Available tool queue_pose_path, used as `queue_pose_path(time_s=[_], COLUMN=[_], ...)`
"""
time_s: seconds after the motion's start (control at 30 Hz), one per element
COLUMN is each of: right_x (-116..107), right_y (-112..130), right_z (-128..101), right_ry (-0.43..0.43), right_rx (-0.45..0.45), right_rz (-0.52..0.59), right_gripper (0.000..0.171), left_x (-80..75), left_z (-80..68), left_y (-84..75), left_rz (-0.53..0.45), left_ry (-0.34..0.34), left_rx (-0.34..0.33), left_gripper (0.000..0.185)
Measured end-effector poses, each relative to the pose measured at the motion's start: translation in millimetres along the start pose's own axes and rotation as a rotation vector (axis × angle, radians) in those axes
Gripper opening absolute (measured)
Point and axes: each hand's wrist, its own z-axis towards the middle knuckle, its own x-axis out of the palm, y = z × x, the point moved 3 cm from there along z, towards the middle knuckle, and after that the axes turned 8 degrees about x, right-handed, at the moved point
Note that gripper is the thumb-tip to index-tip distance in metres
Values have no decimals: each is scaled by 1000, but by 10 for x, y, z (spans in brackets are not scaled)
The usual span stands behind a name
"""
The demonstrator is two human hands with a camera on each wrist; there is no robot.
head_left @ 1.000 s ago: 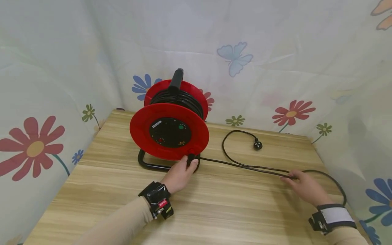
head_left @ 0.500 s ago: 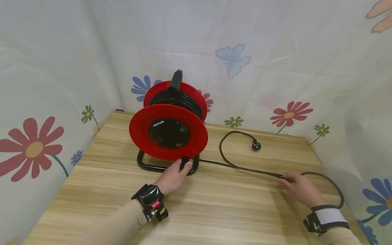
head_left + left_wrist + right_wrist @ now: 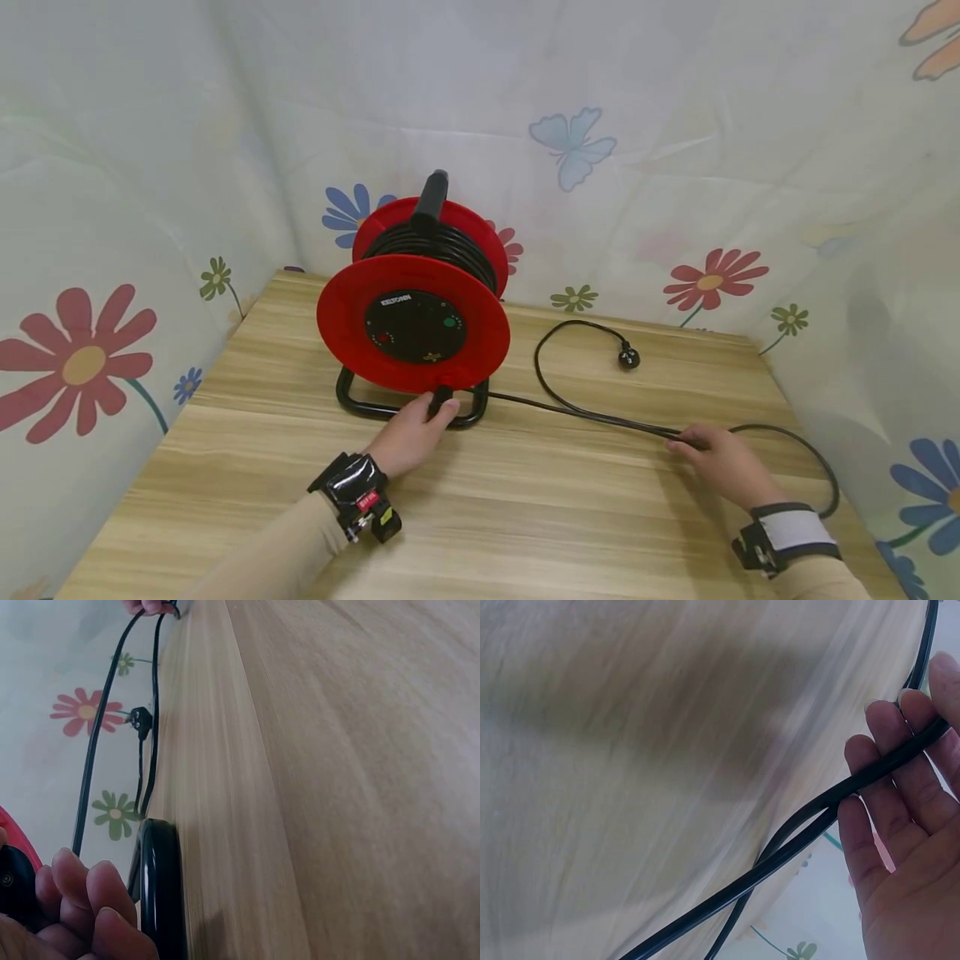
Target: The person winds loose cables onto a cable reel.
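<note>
Reel (image 3: 414, 325), red with a black hub, stands upright on its black tube frame (image 3: 360, 405) toward the back left of the wooden surface (image 3: 525, 508), close to the flowered cloth (image 3: 712, 167) that walls the surface on three sides. Black cable is wound between the reel's two red discs, and a black handle (image 3: 432, 196) rises from the top. From the bottom of the reel the loose cable (image 3: 577, 410) runs right across the surface to the right hand, bends in a wide loop near the right edge, doubles back along itself and curves up to the plug (image 3: 628, 358), which lies flat on the surface near the back, well apart from both hands. The left hand (image 3: 411, 433) is at the lower rim of the front disc, its fingers curled round the small black knob (image 3: 441, 397) there; the left wrist view shows the curled fingers (image 3: 82, 900) against the knob, just beside the frame. The right hand (image 3: 722, 462) lies low on the surface to the right, with the cable across its fingers (image 3: 900, 772); in the right wrist view the fingers look only loosely bent about it, though the blur makes the firmness of that hold hard to judge. Two strands of cable cross just below that hand in the same view.
</note>
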Motion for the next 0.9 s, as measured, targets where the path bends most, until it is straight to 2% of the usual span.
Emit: queue_pose_path(time_s=[0.27,0.4,0.9], right_x=[37,46,127], right_y=[40,65,141], right_z=[-22,-32,-5], right_ry=[-27,-41,-18], right_rx=[-33,-47,-32], right_rz=[12,14,29], right_gripper=[31,33,35], left_x=[-42,-52,-113], left_z=[-27,-36,-82], left_y=[11,39,169], left_rz=[-52,-82,-114], left_ry=[19,22,-24], left_rx=[2,3,-56], left_gripper=[43,42,49])
